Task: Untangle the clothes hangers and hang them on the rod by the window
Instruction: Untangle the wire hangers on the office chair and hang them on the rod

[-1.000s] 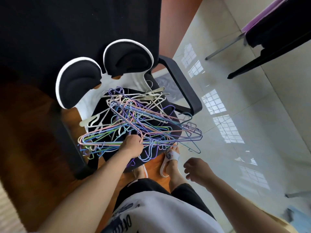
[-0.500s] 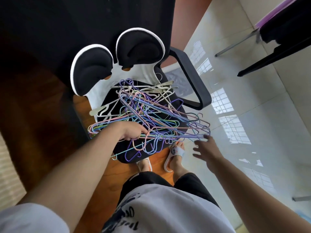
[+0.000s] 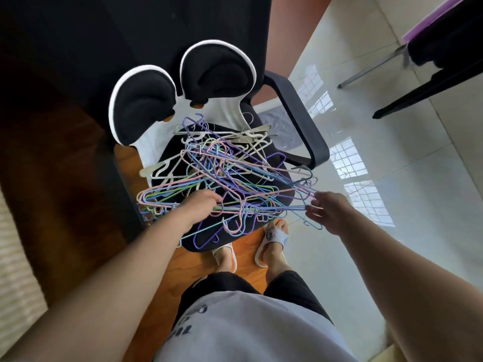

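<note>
While left hand (image 3: 202, 205) grips tangled hangers (image 3: 222, 184), right hand (image 3: 328, 211) touches them.

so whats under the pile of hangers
The tangled hangers lie on a black chair seat, which shows around the edges. Anything beneath the dense middle is hidden.

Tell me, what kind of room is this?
Probably a room in a home, perhaps a study or bedroom. A cushioned desk chair holds a tangle of clothes hangers, the person wears house slippers, and the glossy tiled floor reflects barred windows.
</note>
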Tool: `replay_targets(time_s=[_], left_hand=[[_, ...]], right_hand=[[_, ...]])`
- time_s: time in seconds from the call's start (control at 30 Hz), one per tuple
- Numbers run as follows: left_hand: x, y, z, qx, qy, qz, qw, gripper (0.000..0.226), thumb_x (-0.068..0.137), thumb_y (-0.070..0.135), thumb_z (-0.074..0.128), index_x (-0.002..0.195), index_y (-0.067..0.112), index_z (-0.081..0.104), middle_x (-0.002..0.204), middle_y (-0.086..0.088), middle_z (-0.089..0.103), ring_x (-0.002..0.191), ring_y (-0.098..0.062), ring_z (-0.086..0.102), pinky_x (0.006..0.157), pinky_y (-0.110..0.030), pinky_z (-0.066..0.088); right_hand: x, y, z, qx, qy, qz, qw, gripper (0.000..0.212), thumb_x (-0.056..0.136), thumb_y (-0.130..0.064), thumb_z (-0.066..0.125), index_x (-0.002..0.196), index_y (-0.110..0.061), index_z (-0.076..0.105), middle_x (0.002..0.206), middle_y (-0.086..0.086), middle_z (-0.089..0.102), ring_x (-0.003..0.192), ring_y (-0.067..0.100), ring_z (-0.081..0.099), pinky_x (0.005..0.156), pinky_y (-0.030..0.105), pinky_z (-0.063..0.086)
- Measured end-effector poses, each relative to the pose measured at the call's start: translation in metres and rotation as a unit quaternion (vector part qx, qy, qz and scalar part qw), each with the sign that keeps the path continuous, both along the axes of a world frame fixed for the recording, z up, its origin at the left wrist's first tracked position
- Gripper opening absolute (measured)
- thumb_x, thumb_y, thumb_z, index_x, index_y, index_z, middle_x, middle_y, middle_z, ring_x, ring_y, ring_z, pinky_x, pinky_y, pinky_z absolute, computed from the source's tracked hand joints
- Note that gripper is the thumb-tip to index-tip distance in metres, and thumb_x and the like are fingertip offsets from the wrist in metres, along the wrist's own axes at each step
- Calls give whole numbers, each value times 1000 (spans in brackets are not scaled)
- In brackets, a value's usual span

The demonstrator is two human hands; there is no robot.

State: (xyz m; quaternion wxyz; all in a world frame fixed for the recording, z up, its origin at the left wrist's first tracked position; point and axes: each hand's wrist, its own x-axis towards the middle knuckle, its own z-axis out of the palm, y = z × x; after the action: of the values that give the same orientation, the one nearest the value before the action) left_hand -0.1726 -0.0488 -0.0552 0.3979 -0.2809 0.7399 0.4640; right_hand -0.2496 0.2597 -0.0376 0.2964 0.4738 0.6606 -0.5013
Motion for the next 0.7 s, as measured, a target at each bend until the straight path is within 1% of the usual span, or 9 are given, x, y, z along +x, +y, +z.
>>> replay_targets(time_s=[0.07, 0.13, 0.2, 0.23, 0.3, 0.47, 0.6, 0.63, 0.7], left_hand=[[26, 1, -10, -71, 28, 87, 993, 25, 99, 16, 49, 106, 24, 71, 118, 2, 68, 108, -20, 63, 90, -33, 47], [57, 4, -14, -49, -8, 204, 978, 22, 99, 14, 49, 99, 21, 70, 107, -4, 73, 92, -21, 68, 84, -35, 52], [86, 8, -10, -8, -61, 277, 959, 23, 100, 9, 48, 101, 16, 69, 102, -10, 74, 82, -22, 68, 76, -34, 52], [97, 9, -5, -3, -77, 290, 954, 22, 100, 7, 48, 101, 14, 69, 102, -12, 74, 79, -22, 67, 73, -32, 51], [116, 12, 3, -15, -92, 306, 948, 23, 101, 4, 46, 103, 10, 68, 100, -13, 73, 76, -22, 64, 68, -29, 48], [141, 12, 14, -23, -102, 314, 943, 23, 102, 4, 45, 103, 9, 68, 100, -14, 73, 78, -23, 65, 69, -29, 47], [146, 14, 17, -25, -107, 323, 940, 22, 102, 7, 47, 104, 11, 69, 96, -10, 74, 78, -22, 67, 70, -29, 49], [146, 15, 19, -21, -106, 327, 939, 22, 102, 6, 46, 105, 9, 68, 94, -9, 73, 75, -21, 66, 68, -29, 49], [143, 17, 23, -13, -104, 333, 937, 22, 101, 6, 46, 106, 8, 67, 92, -9, 72, 73, -21, 64, 67, -28, 48]], right_hand=[[1, 1, -11, 14, -10, 13, 1000, 21, 100, -4, 45, 117, -2, 56, 91, 12, 53, 77, 27, 65, 72, 38, 59], [0, 4, -21, 20, -16, 31, 999, 26, 98, -2, 44, 119, -6, 57, 98, 14, 57, 79, 27, 67, 64, 36, 58], [-9, 8, -31, 44, -4, 52, 998, 35, 97, 2, 42, 127, -9, 56, 113, 18, 59, 79, 25, 67, 62, 34, 57], [-15, 10, -36, 62, 6, 59, 996, 41, 98, 4, 42, 135, -11, 53, 117, 19, 58, 78, 24, 67, 62, 34, 58], [-28, 18, -46, 80, 16, 74, 994, 46, 99, 5, 43, 142, -10, 48, 111, 20, 59, 74, 23, 65, 63, 34, 57], [-40, 29, -58, 65, 22, 136, 988, 34, 98, -6, 54, 132, 0, 58, 93, 8, 59, 73, 17, 60, 64, 29, 53], [-37, 24, -63, 64, 40, 71, 995, 16, 97, -11, 63, 112, -6, 67, 111, 19, 66, 95, 28, 66, 67, 30, 54], [-36, 22, -61, 53, 51, 48, 996, 16, 98, -12, 60, 112, -5, 66, 111, 19, 67, 95, 28, 68, 69, 30, 55], [-31, 17, -49, 32, 73, -30, 996, 17, 103, -12, 50, 114, -3, 60, 103, 18, 69, 85, 27, 71, 72, 33, 60]])
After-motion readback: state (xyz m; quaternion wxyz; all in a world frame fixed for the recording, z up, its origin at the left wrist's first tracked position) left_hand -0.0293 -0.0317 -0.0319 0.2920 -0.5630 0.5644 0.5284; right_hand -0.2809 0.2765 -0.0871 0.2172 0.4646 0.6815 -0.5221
